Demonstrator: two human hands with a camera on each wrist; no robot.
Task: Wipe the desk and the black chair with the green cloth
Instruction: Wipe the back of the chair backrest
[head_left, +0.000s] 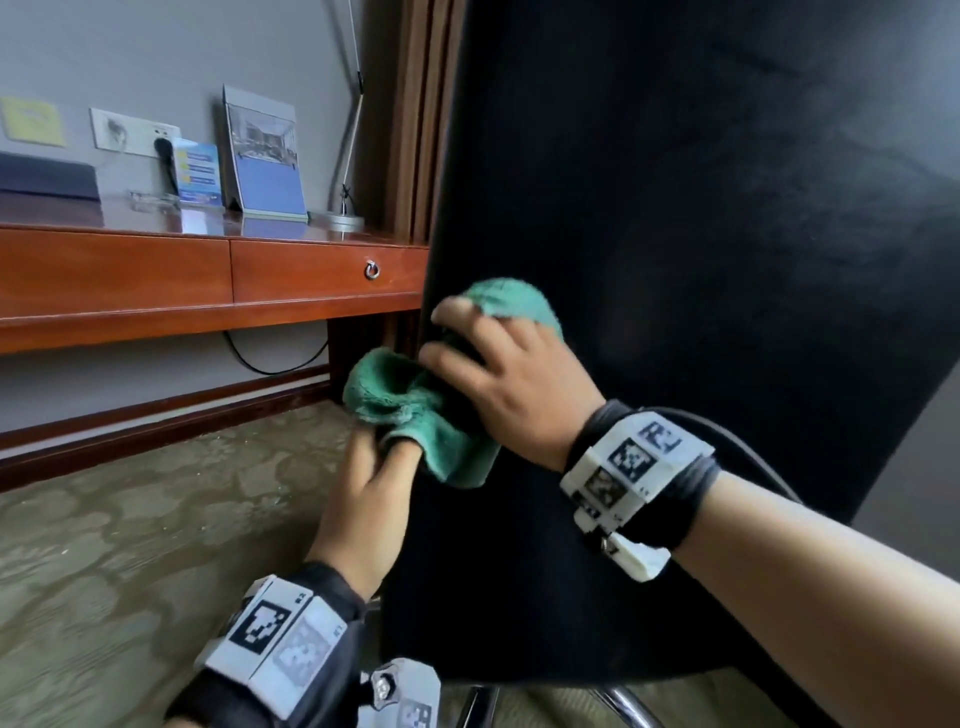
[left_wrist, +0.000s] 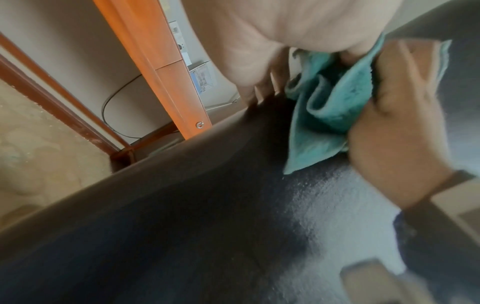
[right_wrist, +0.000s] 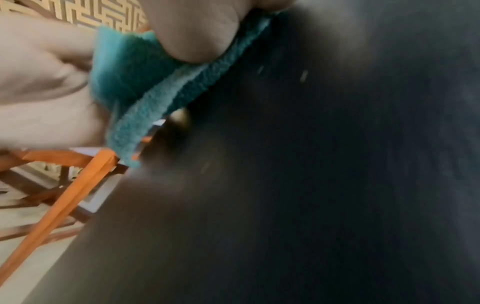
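R hand grips green cloth on black chair back edge; L hand just below pinches its bunched end.

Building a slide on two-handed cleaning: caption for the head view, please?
The right hand and left hand hold the green cloth against the black chair edge, beside the wooden desk.

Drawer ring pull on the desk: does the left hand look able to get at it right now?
Probably yes: open space lies between the left hand, beside the edge of the black chair, and the ring pull. But its fingers grip the green cloth, so they are occupied.
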